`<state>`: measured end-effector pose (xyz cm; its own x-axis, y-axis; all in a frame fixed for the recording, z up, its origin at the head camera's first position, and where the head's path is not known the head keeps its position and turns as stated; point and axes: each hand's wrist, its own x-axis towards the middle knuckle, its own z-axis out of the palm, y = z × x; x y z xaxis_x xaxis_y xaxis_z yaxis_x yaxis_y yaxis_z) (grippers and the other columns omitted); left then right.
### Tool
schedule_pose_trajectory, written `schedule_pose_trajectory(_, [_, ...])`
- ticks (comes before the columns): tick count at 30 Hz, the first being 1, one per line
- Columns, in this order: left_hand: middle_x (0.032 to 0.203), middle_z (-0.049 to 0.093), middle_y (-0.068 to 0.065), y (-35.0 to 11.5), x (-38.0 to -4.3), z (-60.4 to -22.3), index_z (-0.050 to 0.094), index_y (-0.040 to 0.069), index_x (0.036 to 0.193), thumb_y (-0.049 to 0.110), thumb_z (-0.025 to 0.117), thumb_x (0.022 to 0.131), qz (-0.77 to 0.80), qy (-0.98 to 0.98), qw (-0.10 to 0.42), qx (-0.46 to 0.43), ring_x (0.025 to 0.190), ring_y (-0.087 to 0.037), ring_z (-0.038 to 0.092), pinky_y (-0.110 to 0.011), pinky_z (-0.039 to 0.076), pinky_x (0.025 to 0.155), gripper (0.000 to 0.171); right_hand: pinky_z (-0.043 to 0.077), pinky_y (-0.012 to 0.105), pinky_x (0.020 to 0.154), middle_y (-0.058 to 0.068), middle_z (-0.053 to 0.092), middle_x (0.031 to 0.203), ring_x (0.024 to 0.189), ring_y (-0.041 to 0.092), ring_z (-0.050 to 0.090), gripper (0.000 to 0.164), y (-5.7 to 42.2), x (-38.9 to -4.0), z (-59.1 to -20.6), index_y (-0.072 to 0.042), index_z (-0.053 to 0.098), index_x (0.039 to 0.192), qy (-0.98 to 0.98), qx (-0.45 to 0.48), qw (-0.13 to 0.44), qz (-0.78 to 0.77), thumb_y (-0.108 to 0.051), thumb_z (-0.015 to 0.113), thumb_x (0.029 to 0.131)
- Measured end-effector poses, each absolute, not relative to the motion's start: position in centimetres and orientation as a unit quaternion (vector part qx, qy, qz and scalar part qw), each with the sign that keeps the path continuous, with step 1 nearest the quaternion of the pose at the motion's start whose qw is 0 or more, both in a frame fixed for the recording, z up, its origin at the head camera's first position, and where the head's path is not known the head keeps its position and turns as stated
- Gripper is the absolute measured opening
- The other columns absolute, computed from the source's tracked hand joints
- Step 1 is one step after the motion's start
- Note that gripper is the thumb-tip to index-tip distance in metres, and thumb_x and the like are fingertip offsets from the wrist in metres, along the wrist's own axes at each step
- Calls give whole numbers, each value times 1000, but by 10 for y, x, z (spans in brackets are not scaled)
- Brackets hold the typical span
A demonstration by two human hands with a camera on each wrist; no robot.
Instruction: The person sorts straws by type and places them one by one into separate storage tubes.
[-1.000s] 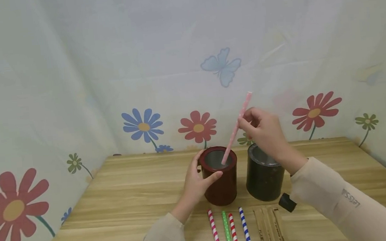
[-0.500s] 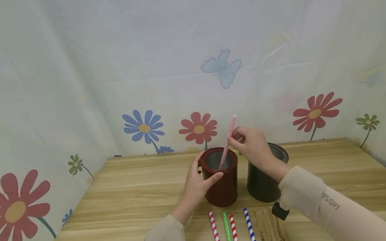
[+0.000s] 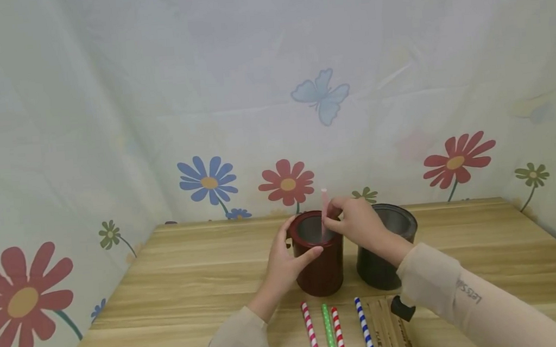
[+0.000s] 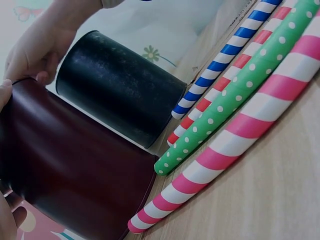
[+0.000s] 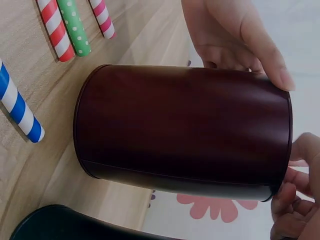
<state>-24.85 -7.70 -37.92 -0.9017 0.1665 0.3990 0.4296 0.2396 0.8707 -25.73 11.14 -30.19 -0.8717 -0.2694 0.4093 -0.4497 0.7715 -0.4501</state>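
My left hand (image 3: pixel 282 265) grips the dark red cylindrical cup (image 3: pixel 321 273) from its left side, the thumb lying across the front just under the rim. My right hand (image 3: pixel 357 223) pinches a pale pink paper straw (image 3: pixel 324 198) over this cup. The straw stands nearly upright, its lower part inside the rim and its top poking out above my fingers. Just right of the red cup stands a black cylindrical cup (image 3: pixel 376 269), partly behind my right hand. In the right wrist view the red cup (image 5: pixel 185 130) hides the straw.
In front of the cups lie a pink-striped straw (image 3: pixel 311 331), a green dotted straw (image 3: pixel 329 333), a red-striped straw (image 3: pixel 338 335) and a blue-striped straw (image 3: pixel 365 327). Brown printed strips (image 3: pixel 390 331) lie to their right. A flowered cloth (image 3: pixel 232 90) hangs behind the wooden table (image 3: pixel 194 289).
My right hand has moved left and down, carrying the pink straw lower into the red cup and bringing it closer to upright. The blue-striped straw has shifted slightly right. My left hand stays put.
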Motion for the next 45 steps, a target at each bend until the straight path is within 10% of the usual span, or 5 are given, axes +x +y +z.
schedule_pose_trajectory(28, [143,46,-7,-78,-248,-379,32,14,149,58,75,72,-583,-784,106,-182,127,-22,43,-44,38,102,99,47,28,60,3,63,86,70,14,54,15,105,-248,-292,-12,69,90,-955,167,126,213,-26,71,84])
schedule_pose_trajectory(45, [142,47,-7,-78,-248,-379,31,14,149,60,76,71,-585,-784,103,-180,127,-22,43,-43,38,101,101,40,21,53,-8,57,75,60,5,46,11,125,-184,-283,-16,69,91,-936,188,183,236,-24,72,85])
